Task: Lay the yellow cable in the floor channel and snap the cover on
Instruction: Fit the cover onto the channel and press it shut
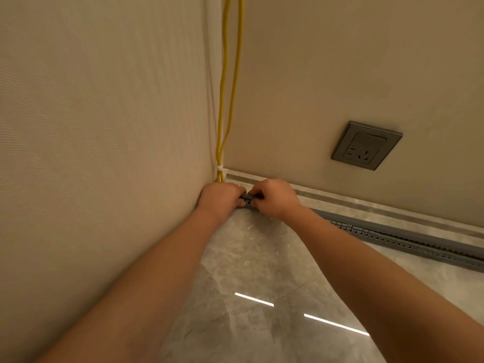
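Hands, left and right, each grip pinching grey channel end in corner.

Your left hand and right hand cover the corner end of the grey floor channel, so you can't tell what the fingers grip there. The yellow cable drops behind your left hand, its lower run hidden. Away from your hands, the channel runs off the frame's right edge. Whether cable lies inside it is too small to tell.
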A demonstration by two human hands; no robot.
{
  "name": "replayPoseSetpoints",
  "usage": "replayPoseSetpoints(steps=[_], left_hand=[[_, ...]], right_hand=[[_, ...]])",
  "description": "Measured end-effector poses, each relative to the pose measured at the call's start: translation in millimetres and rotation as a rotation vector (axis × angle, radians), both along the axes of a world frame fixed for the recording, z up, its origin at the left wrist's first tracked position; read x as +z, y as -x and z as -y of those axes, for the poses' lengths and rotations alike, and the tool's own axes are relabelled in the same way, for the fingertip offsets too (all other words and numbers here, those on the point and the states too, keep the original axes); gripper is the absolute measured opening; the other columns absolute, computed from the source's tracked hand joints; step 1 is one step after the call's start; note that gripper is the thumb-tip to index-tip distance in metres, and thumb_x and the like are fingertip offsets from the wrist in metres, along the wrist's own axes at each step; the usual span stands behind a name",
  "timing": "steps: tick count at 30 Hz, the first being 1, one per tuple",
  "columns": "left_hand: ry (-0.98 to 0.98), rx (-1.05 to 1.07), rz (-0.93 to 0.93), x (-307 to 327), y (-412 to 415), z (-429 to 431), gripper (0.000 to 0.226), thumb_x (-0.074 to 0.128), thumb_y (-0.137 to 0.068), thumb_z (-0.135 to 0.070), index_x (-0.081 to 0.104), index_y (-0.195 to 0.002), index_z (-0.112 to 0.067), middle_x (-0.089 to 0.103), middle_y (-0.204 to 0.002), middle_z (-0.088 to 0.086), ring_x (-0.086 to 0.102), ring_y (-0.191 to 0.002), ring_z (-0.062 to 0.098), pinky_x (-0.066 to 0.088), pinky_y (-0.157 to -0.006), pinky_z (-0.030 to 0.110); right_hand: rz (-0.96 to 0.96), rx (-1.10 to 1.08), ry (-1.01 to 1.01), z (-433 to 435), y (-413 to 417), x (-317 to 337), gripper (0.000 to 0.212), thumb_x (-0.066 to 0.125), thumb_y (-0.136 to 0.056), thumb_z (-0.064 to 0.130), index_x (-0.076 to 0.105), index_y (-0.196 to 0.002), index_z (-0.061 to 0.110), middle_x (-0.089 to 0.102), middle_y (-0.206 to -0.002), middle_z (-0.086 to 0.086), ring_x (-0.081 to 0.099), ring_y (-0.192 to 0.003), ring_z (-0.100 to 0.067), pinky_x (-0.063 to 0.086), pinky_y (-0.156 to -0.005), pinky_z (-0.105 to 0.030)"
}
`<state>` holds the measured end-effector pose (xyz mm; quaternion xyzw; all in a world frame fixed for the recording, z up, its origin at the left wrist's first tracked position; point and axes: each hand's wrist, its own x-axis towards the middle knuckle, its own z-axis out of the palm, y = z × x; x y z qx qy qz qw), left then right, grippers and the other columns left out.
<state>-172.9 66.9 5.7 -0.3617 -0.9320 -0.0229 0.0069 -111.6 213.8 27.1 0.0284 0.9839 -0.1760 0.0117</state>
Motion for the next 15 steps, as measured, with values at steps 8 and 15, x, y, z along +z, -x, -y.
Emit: replayPoseSetpoints(steps=[8,15], left_hand=[[0.152,0.031,0.120,22,7,-11,0.025,0.053,-0.095,-0.040,0.066,-0.102,-0.020,0.068,-0.102,0.005,0.063,-0.098,0.025,0.039,-0.067,0.029],[0.068,-0.009,-0.061,0,-7,-9,0.035,0.052,-0.096,-0.033,0.054,-0.127,-0.015,0.048,-0.127,0.007,0.055,-0.112,0.028,0.048,-0.084,0.039]], right_hand=[[-0.106,-0.029,-0.229,5,-11,-6,0.025,0.063,-0.082,0.032,0.066,-0.101,0.017,0.060,-0.106,-0.003,0.056,-0.100,-0.025,0.040,-0.064,-0.031],[-0.068,0.065,-0.360,7,-7,1,0.026,0.053,-0.090,0.028,0.065,-0.102,0.008,0.061,-0.104,-0.011,0.060,-0.095,-0.033,0.036,-0.062,-0.033]])
